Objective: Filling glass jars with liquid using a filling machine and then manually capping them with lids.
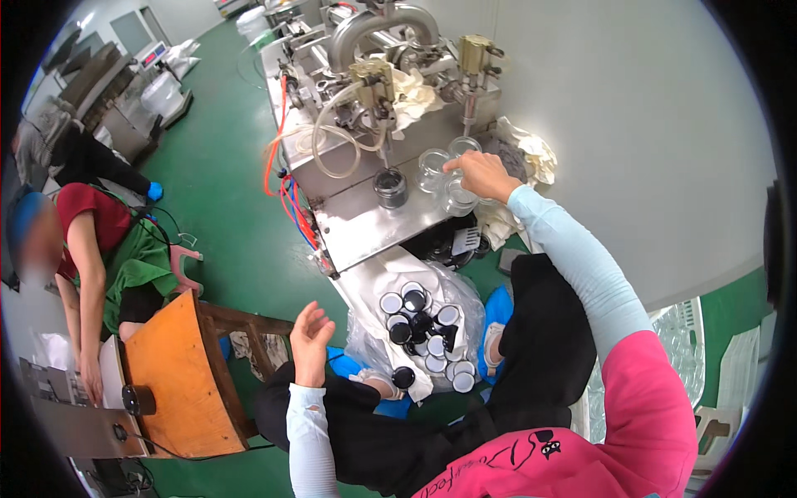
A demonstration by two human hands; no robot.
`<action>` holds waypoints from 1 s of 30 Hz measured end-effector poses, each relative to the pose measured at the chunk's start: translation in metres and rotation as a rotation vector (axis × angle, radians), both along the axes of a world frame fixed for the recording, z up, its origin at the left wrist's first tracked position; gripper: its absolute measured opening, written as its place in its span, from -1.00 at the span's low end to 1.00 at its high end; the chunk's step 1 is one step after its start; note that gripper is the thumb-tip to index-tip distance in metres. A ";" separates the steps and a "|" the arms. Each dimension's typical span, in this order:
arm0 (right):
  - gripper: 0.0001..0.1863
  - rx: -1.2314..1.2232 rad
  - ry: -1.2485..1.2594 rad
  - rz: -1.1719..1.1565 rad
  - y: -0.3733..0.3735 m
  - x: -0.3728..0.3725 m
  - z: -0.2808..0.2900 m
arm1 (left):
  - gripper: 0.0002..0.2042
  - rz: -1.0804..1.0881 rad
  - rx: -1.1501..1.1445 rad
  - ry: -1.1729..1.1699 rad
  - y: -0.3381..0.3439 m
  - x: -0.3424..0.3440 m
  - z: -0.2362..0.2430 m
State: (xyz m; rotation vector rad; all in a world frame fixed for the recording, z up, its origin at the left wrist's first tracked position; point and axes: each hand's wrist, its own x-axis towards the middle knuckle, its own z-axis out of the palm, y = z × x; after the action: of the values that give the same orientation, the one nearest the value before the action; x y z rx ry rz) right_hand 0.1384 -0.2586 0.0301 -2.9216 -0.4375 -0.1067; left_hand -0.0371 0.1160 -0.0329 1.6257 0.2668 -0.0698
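Observation:
My right hand [488, 176] reaches over a cluster of clear glass jars [431, 176] at the right of the metal machine table [365, 232]. Its thumb side points left above the jar rims, and the other fingers bend down at a jar, partly hidden. To the left, beneath a filling nozzle [387, 153], stands a jar with dark contents [390, 189]. My left hand [312, 342] is raised over my left thigh, fingers loosely apart, holding nothing. Between my feet, black and white jar lids [418, 322] lie in a pile on a lined plastic bag [374, 286].
Hoses [290, 187] hang at the table's left side. Crumpled cloths [531, 149] lie beside the jars. At left, a person in a red shirt [83, 216] bends by a wooden stool [166, 357]. More clear jars fill a crate [681, 340] at my right.

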 end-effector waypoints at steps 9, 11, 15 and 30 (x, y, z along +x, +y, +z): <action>-0.54 0.027 -0.084 -0.147 -0.013 0.043 -0.045 | -0.56 -0.163 0.144 -0.161 -0.043 0.061 0.010; -0.55 0.073 -0.133 -0.103 -0.008 0.037 -0.036 | -0.49 -0.200 0.185 -0.240 -0.062 0.092 0.002; -0.62 0.118 -0.232 -0.031 0.014 -0.003 -0.017 | -0.21 -0.162 0.447 -0.394 -0.107 0.160 -0.026; -0.83 0.319 -0.101 0.209 0.065 0.015 -0.055 | -0.25 -0.087 0.527 -0.342 -0.129 0.156 -0.025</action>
State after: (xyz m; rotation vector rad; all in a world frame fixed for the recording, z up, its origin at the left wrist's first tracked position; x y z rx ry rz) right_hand 0.1532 -0.1939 -0.0252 -2.5503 -0.6712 -0.2684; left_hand 0.1193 -0.0126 -0.0584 2.1353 -0.0597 0.2296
